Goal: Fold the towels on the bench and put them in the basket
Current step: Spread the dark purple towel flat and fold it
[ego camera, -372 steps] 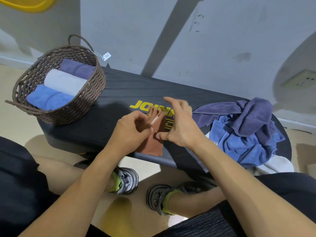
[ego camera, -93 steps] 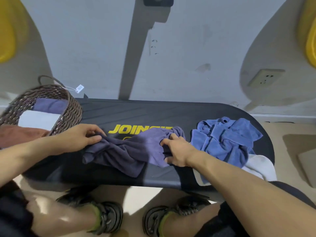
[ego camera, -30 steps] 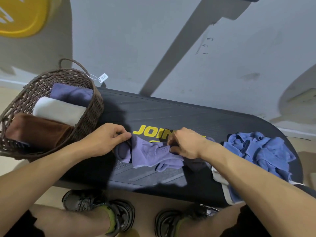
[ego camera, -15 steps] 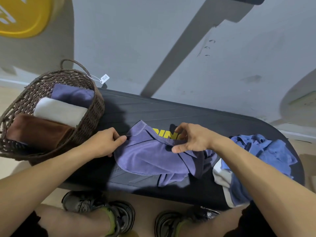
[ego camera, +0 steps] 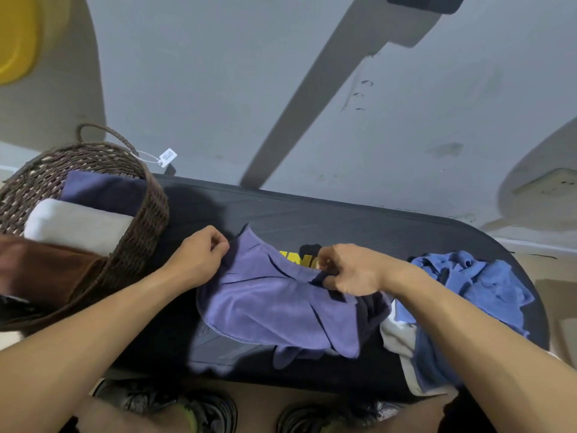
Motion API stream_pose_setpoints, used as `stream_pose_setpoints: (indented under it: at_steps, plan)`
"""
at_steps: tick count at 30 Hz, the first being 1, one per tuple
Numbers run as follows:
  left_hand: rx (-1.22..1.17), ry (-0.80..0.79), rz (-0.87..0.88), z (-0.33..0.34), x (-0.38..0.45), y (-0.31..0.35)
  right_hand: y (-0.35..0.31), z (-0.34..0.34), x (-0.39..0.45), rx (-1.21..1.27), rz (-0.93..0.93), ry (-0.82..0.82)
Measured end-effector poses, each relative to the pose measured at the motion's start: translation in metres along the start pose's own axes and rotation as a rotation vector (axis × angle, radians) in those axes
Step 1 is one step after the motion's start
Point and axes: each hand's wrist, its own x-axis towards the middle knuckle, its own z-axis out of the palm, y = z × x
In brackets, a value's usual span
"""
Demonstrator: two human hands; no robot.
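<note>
A purple towel (ego camera: 274, 307) hangs half spread over the middle of the black bench (ego camera: 359, 226). My left hand (ego camera: 199, 257) pinches its upper left corner. My right hand (ego camera: 349, 270) grips its top edge further right, and the far end of the towel bunches below that hand. A crumpled blue towel (ego camera: 474, 282) lies on the bench's right end, with a white towel (ego camera: 399, 342) partly under it. The brown wicker basket (ego camera: 146, 220) stands on the left end and holds a folded purple towel (ego camera: 103, 189), a white one (ego camera: 75, 226) and a brown one (ego camera: 43, 270).
A grey wall rises right behind the bench, with a wall socket (ego camera: 546, 185) at the right. A paper tag (ego camera: 167, 157) hangs from the basket handle. My feet in sandals (ego camera: 203, 410) stand on the floor below the bench's front edge.
Over the last second both hands lifted and drew the bunched purple towel apart, so it now hangs half spread between them. The right hand shifted its grip along the top edge.
</note>
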Motion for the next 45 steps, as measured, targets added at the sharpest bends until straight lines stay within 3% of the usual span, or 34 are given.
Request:
stream_pose_setpoints:
  at_steps: [4, 9, 11, 14, 16, 21, 27, 32, 36, 41, 45]
  plan:
    - [-0.147, 0.118, -0.071, 0.001, 0.008, -0.002, 0.024, -0.018, 0.002, 0.224, 0.064, 0.103]
    - [-0.371, 0.233, -0.053, 0.004, 0.01, -0.011, 0.038, -0.016, 0.021, 0.836, 0.182, 0.535]
    - [-0.425, 0.208, -0.095, 0.007, 0.01, -0.01, 0.038, -0.01, 0.028, 0.995, 0.275, 0.474]
    - [-0.354, 0.112, -0.146, 0.01, 0.011, -0.011, 0.039, 0.004, 0.032, 0.74, 0.369, 0.192]
    - [-0.321, 0.048, -0.133, 0.011, 0.011, -0.013, 0.039, 0.01, 0.031, 0.478, 0.345, 0.13]
    - [-0.322, 0.166, -0.094, 0.01, 0.018, -0.015, 0.039, 0.009, 0.03, 0.364, 0.356, 0.352]
    - [-0.277, 0.21, -0.124, 0.008, 0.029, -0.019, 0.037, 0.028, 0.035, 0.119, 0.273, 0.474]
    - [-0.139, 0.276, -0.17, 0.006, 0.035, -0.022, 0.044, 0.012, 0.041, 0.289, 0.392, 0.479]
    - [-0.117, 0.266, -0.187, 0.004, 0.038, -0.023, 0.06, 0.006, 0.035, 0.609, 0.576, 0.41]
    - [-0.063, 0.258, -0.141, -0.003, 0.053, -0.007, 0.053, 0.015, 0.033, 0.335, 0.496, 0.499]
    - [-0.084, 0.361, -0.101, -0.002, 0.062, 0.004, 0.065, 0.015, 0.036, 0.408, 0.485, 0.514]
